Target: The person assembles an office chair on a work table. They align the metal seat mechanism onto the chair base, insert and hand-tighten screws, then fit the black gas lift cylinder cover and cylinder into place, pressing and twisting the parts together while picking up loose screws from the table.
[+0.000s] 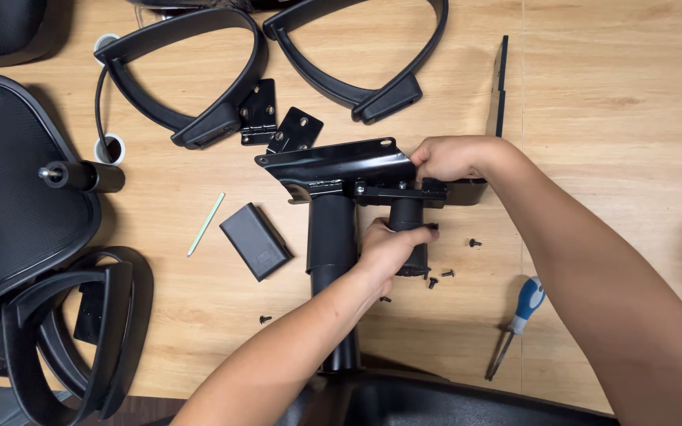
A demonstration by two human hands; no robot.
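A black metal chair mechanism plate [333,162] sits on top of a black gas-lift cylinder [331,244] over a wooden table [593,118]. My right hand [447,156] grips the plate's right end. My left hand [384,252] is closed around a short black knob or handle [408,213] that hangs under the plate's right side. Several small black screws [444,274] lie on the table just right of my left hand.
Two black armrests [191,71] [357,55] and two small brackets [278,122] lie at the top. A mesh chair back [9,181] fills the left. A small black box [254,241], a green stick [205,225] and a blue-handled screwdriver [518,319] rest nearby.
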